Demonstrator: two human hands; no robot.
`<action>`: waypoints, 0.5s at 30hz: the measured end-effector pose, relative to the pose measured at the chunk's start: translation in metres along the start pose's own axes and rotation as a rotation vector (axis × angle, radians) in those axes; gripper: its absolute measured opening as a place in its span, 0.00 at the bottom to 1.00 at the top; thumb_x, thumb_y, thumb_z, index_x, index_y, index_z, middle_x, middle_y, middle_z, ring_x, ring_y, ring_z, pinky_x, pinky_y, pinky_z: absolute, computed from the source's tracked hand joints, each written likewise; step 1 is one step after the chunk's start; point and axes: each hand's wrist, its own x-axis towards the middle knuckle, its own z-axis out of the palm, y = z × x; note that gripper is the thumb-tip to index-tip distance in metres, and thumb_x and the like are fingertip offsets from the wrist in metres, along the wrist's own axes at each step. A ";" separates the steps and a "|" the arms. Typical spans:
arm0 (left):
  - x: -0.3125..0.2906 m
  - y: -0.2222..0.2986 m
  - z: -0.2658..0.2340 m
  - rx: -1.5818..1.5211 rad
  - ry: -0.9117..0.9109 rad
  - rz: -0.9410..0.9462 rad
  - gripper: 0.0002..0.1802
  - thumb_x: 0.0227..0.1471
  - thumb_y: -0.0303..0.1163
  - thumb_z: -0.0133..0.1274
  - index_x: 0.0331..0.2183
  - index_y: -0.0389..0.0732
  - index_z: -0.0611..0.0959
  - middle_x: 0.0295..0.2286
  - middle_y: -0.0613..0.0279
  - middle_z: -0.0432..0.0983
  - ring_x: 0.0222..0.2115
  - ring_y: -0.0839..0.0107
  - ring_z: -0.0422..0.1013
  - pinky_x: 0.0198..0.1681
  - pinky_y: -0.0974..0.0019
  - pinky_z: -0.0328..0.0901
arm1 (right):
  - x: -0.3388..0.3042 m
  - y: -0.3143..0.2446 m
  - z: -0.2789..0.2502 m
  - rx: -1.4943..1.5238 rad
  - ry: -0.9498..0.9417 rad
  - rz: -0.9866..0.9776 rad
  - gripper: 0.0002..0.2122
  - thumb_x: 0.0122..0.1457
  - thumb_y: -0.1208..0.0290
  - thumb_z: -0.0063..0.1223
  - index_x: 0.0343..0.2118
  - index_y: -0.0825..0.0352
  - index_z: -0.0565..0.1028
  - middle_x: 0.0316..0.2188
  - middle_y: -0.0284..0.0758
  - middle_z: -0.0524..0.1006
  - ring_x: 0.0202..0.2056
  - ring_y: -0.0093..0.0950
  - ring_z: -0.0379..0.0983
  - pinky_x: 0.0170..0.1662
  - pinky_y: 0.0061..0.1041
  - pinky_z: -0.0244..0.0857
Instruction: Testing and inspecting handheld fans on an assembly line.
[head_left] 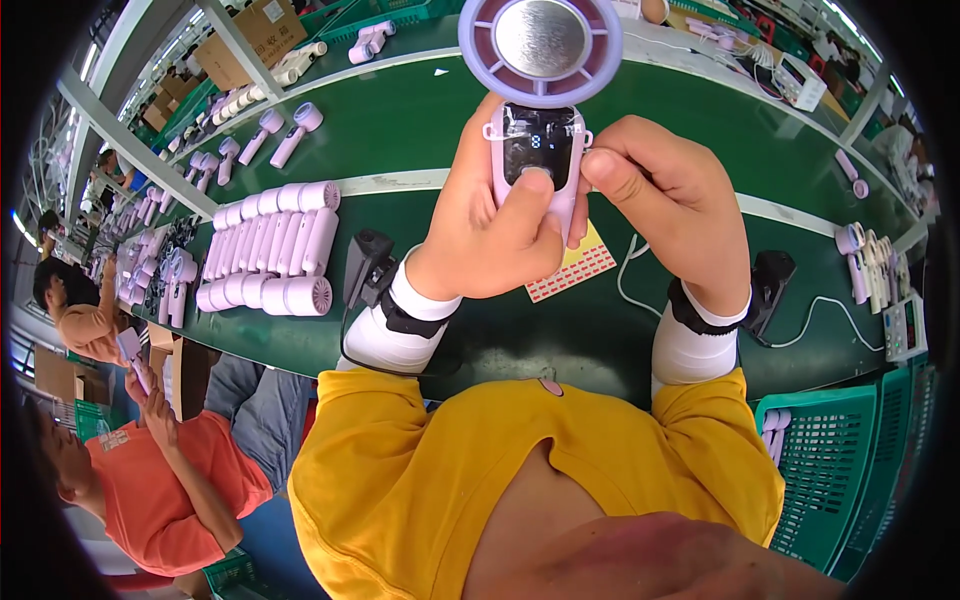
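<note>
Left hand [505, 235] closes round a lilac fan [540, 97], thumb on its dark panel [535, 135]. Right hand [670, 195], fingers curled, meets the handle [568, 190]; its hold I cannot tell

Your left hand [490, 240] grips a lilac handheld fan [538, 130] by its handle, thumb on the front below the lit black panel, while your right hand [685, 205] bends its fingers in at the fan's right edge. Beneath them a yellow sheet with red marks [575, 277] lies on the green table [810, 275], with stacked lilac fans [270, 243] to your left and a green basket [825, 470] to your right.
</note>
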 end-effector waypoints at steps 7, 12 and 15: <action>0.003 0.026 -0.012 -0.338 0.119 -0.008 0.19 0.47 0.28 0.39 0.43 0.35 0.60 0.33 0.54 0.66 0.24 0.71 0.65 0.25 0.68 0.63 | -0.013 -0.023 -0.023 -0.042 0.240 0.091 0.08 0.55 0.69 0.47 0.26 0.69 0.71 0.19 0.25 0.70 0.20 0.13 0.59 0.23 0.12 0.51; -0.039 0.061 0.027 0.220 0.334 1.177 0.19 0.47 0.40 0.45 0.39 0.41 0.63 0.30 0.55 0.65 0.25 0.68 0.63 0.32 0.69 0.60 | -0.019 -0.021 -0.037 0.056 0.617 -0.074 0.08 0.55 0.69 0.47 0.28 0.70 0.71 0.23 0.27 0.70 0.24 0.13 0.59 0.27 0.10 0.52; -0.063 0.083 0.016 0.303 0.362 0.989 0.17 0.46 0.37 0.46 0.37 0.40 0.64 0.28 0.56 0.65 0.23 0.68 0.63 0.29 0.69 0.60 | -0.020 -0.024 -0.031 0.069 0.642 -0.088 0.08 0.55 0.69 0.47 0.28 0.71 0.71 0.24 0.28 0.70 0.24 0.13 0.60 0.28 0.09 0.52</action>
